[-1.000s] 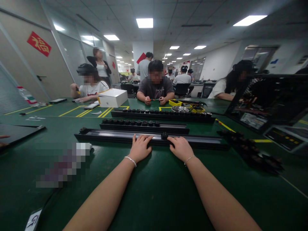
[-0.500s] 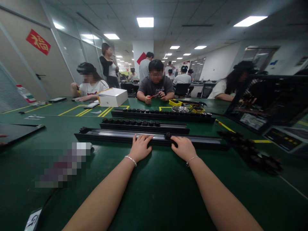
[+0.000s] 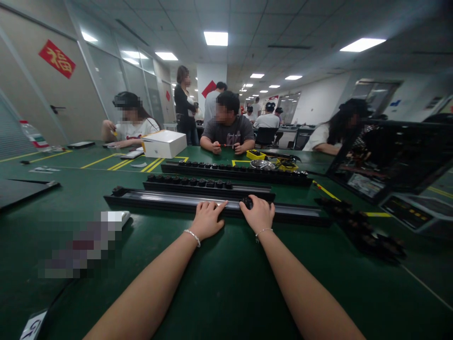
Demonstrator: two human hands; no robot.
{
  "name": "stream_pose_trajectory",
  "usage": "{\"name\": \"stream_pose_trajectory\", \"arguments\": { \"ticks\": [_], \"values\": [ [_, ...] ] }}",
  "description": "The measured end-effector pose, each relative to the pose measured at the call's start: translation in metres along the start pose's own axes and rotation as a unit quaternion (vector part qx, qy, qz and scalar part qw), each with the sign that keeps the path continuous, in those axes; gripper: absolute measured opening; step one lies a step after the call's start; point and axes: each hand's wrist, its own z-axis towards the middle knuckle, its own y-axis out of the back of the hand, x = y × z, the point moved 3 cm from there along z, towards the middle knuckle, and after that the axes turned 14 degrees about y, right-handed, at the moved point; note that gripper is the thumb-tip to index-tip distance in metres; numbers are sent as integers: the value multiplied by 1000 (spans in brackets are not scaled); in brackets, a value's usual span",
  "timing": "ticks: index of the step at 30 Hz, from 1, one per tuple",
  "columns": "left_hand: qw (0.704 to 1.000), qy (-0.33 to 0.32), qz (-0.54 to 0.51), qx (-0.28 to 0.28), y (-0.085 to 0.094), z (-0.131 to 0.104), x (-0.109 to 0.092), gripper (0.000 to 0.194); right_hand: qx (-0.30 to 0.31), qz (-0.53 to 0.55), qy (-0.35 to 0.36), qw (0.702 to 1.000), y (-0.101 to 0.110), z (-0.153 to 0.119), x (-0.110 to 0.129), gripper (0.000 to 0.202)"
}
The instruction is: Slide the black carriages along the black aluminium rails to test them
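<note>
A long black rail [image 3: 170, 199] with a shiny inner strip lies across the table before me. My left hand [image 3: 208, 220] rests on its near edge, fingers stretched out, index finger pointing right over the strip. My right hand [image 3: 259, 215] has its thumb and fingers around a small black round part [image 3: 247, 203] in the rail; the fingers partly hide it. Another small black part [image 3: 120, 191] sits at the rail's left end. Just behind lies a shorter black rail [image 3: 253, 189] holding a row of black round parts [image 3: 193, 182].
A third rail [image 3: 233, 171] full of black parts lies farther back. More black parts [image 3: 361, 226] lie at right, beside a grey device [image 3: 406, 215]. A white box [image 3: 164, 144], yellow trays [image 3: 255, 155] and a metal dish [image 3: 262, 165] stand near a seated person [image 3: 228, 127] opposite.
My right hand has shifted left and closed its thumb and fingers around the black part. My left hand stays at the rail's edge. The person opposite has turned their head.
</note>
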Motion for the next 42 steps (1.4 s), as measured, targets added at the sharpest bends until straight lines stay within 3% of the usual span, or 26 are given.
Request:
{"name": "stream_pose_trajectory", "arguments": {
  "ticks": [18, 42],
  "values": [
    [1000, -16, 1, -14, 0, -4, -3, 64, -29, 14, -18, 999, 3, -3, 1, 44],
    [999, -34, -30, -23, -3, -5, 0, 60, -2, -24, -33, 999, -1, -3, -4, 46]
  ]
}}
